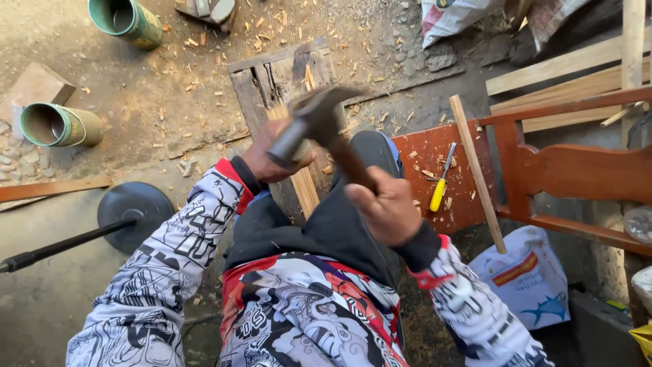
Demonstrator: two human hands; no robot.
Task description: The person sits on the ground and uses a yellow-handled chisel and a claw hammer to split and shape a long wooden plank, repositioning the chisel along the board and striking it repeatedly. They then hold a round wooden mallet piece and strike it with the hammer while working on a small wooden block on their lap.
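Above the fingers (370, 197), hammer (319, 122) handle rises.

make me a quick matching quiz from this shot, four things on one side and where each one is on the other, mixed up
Things:
1. hammer
2. yellow-handled screwdriver
3. green tube
4. white printed bag

Places:
A. on the ground at the left
B. on the red chair seat
C. below the chair, lower right
D. in the right hand, head by the left hand

Pairs: 1-D, 2-B, 3-A, 4-C
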